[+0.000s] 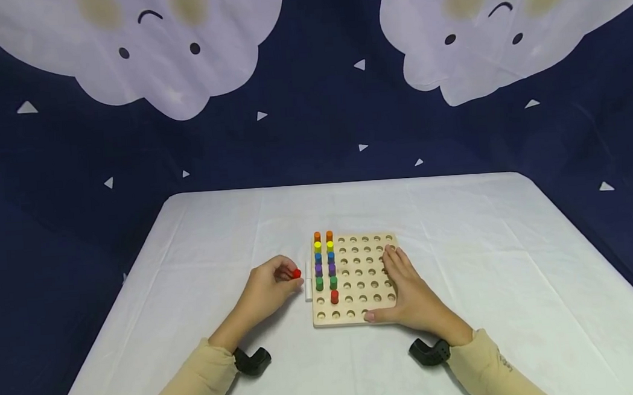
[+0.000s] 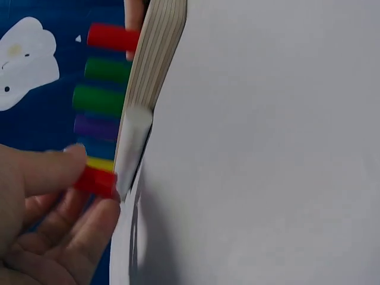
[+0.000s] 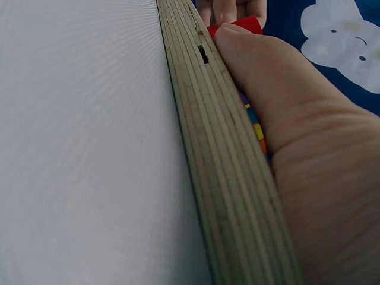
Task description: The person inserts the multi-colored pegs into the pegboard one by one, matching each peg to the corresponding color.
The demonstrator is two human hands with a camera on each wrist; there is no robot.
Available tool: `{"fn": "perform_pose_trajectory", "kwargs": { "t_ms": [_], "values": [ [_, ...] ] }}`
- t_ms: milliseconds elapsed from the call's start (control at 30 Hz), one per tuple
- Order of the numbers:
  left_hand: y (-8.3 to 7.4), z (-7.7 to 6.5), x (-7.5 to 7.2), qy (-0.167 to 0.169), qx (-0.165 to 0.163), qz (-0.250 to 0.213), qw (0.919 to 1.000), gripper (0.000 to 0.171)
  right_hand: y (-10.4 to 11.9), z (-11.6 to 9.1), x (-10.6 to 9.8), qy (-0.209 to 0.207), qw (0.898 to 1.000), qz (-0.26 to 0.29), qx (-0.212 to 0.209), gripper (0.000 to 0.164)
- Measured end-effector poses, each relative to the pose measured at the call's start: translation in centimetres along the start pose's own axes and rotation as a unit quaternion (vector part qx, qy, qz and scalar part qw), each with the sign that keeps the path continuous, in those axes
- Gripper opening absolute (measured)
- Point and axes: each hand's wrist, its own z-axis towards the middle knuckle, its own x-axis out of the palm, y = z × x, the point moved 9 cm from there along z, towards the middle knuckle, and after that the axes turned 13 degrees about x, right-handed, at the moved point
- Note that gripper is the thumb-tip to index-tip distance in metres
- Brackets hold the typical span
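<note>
A wooden pegboard [image 1: 363, 316] lies on the table with rows of round holes. Two columns of coloured pegs stand at its left side, running orange, yellow, blue, purple and green from the back. A red peg [image 1: 335, 297] stands in front of the second column's green one; the hole to its left is bare. Just left of the board, my left hand [image 1: 267, 288] pinches another red peg [image 2: 97, 181] between thumb and fingers. My right hand [image 1: 414, 294] rests over the board's near right corner, fingers extended along the right side and thumb on the front part.
A slim white object [image 1: 308, 287] lies against the board's left edge. White cloth covers the table [image 1: 231, 227], and a dark blue curtain [image 1: 321, 88] with cloud prints hangs behind it. Black devices [image 1: 254, 362] sit at both wrists.
</note>
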Motion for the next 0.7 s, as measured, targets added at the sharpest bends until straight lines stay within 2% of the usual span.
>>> {"fn": "perform_pose_trajectory", "kwargs": {
  "t_ms": [100, 267, 433, 600, 700],
  "values": [
    [-0.7, -0.7, 0.6, 0.007, 0.003, -0.037, 0.9993, 0.018, 0.0, 0.1, -0.1, 0.001, 1.0, 0.0, 0.001, 0.141],
    [-1.9, -1.4, 1.8, 0.025, 0.034, -0.067, 0.9969, 0.02, 0.1, 0.1, -0.2, 0.002, 1.0, 0.002, 0.001, 0.141],
    [-2.7, -1.5, 2.3, 0.02, 0.063, -0.064, 0.9957, 0.02, 0.1, 0.2, -0.2, 0.001, 1.0, 0.004, -0.001, 0.141],
    [-2.9, -1.7, 2.7, 0.012, 0.066, -0.065, 0.9956, 0.019, 0.0, 0.1, -0.1, 0.002, 1.0, 0.005, -0.001, 0.142],
    [-3.3, -1.7, 2.9, 0.007, 0.081, -0.043, 0.9958, 0.018, 0.0, 0.0, 0.0, 0.001, 1.0, 0.005, -0.001, 0.141]
  ]
}}
